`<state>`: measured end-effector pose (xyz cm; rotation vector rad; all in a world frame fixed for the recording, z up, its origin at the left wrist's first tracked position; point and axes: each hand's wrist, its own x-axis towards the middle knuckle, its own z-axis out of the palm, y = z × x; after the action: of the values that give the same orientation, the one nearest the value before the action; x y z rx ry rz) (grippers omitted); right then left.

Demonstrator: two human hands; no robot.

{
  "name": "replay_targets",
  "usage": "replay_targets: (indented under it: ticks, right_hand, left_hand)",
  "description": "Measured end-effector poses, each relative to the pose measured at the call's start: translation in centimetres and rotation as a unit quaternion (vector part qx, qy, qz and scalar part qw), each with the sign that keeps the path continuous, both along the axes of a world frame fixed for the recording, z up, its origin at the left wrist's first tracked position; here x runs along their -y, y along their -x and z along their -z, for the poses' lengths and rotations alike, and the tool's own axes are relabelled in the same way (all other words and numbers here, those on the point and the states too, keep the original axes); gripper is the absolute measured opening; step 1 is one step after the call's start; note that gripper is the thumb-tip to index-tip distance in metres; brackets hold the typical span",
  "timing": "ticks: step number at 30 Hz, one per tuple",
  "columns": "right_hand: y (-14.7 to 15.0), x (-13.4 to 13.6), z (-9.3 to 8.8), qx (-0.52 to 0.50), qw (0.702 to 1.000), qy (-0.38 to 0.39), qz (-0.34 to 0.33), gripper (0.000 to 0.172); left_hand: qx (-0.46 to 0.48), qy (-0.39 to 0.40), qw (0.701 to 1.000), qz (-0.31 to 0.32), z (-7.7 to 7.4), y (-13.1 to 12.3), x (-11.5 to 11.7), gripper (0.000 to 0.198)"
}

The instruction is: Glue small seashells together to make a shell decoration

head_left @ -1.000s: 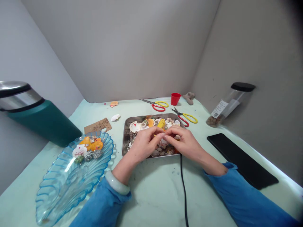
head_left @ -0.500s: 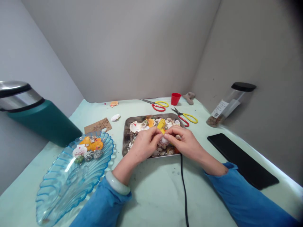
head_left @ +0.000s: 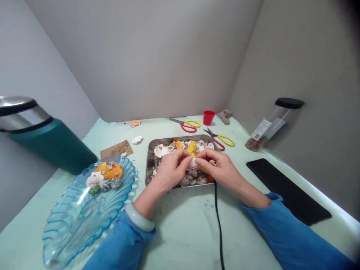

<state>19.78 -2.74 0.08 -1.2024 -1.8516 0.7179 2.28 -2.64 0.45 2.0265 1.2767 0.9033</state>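
My left hand (head_left: 170, 170) and my right hand (head_left: 218, 167) meet over a steel tray (head_left: 149, 165) filled with several mixed seashells. Both pinch one small white shell (head_left: 193, 162) between their fingertips, just above the shell heap. A yellow piece (head_left: 192, 147) lies in the tray right behind the fingers. Blue sleeves cover both forearms, and a pale bangle (head_left: 139, 217) sits on my left wrist.
A blue shell-shaped glass dish (head_left: 81, 213) with a few shells stands at the left. A green flask (head_left: 42, 138) lies behind it. Two scissors (head_left: 188, 125) (head_left: 222, 140), a red cup (head_left: 208, 117), a tilted jar (head_left: 270, 125), a black phone (head_left: 287, 189), a black cable (head_left: 218, 225) and a brown card (head_left: 116, 149) surround the tray.
Both hands have shifted slightly away from me over the tray. The white shell between the fingertips has come more into view.
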Motion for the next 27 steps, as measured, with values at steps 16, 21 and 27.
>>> replay_targets:
  ticks: [16, 21, 27]
  right_hand:
    - [-0.09, -0.16, 0.35, -0.005, 1.0, -0.003, 0.0, 0.016]
    - [-0.11, -0.15, 0.29, 0.027, 1.0, -0.01, -0.005, 0.016]
    - [-0.17, -0.22, 0.34, 0.042, 0.998, -0.04, -0.016, 0.015]
  left_hand:
    - [0.017, 0.004, 0.999, -0.031, 0.41, 0.11, -0.31, 0.021]
    - [0.001, -0.012, 1.0, -0.003, 0.17, 0.04, -0.25, 0.025]
    - [-0.006, -0.01, 1.0, -0.008, 0.15, 0.05, -0.32, 0.026]
